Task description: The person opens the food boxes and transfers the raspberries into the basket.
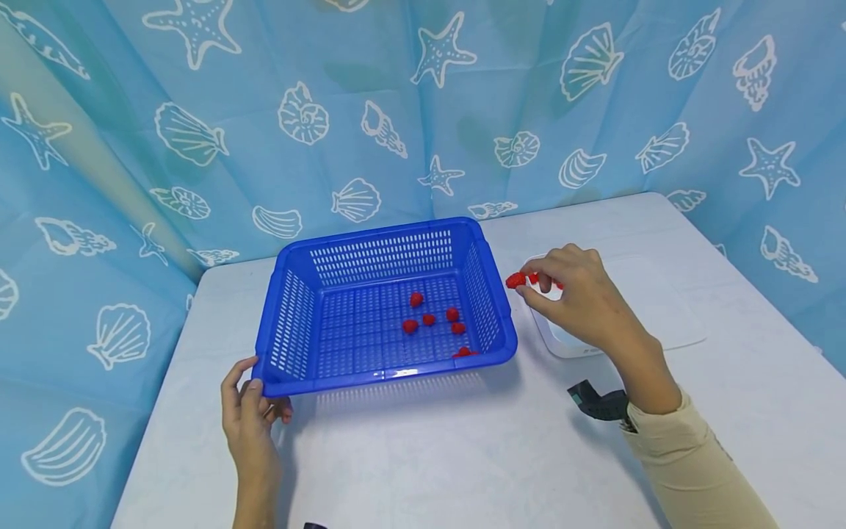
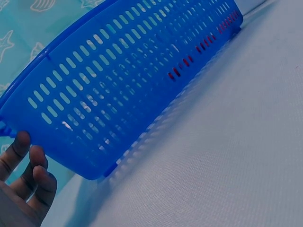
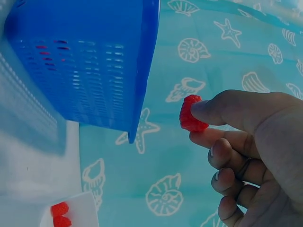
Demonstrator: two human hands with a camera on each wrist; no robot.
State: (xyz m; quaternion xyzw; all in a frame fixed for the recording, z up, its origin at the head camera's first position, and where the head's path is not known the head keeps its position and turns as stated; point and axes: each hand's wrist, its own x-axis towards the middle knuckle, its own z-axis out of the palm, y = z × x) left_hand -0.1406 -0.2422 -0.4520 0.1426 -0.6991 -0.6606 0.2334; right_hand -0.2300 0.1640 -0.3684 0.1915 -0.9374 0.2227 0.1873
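My right hand (image 1: 584,297) pinches a red raspberry (image 1: 515,280) between thumb and index finger, just outside the right rim of a blue plastic basket (image 1: 330,383). In the right wrist view this raspberry (image 3: 190,113) shows whole at the fingertips, apart from the basket wall. Several raspberries (image 1: 410,325) lie scattered over the basket's floor, mostly to the right. My left hand (image 1: 247,422) holds the basket's near left corner, thumb at the rim. Under my right hand stands a white tray (image 1: 562,351) with raspberries (image 3: 60,209) in it, partly hidden in the head view.
A flat white panel (image 1: 661,301) lies to the right of the tray on the white-covered table (image 1: 423,463). Behind stands a blue curtain (image 1: 396,66) with shell and starfish prints. A dark wrist device (image 1: 598,402) sticks out from my right wrist.
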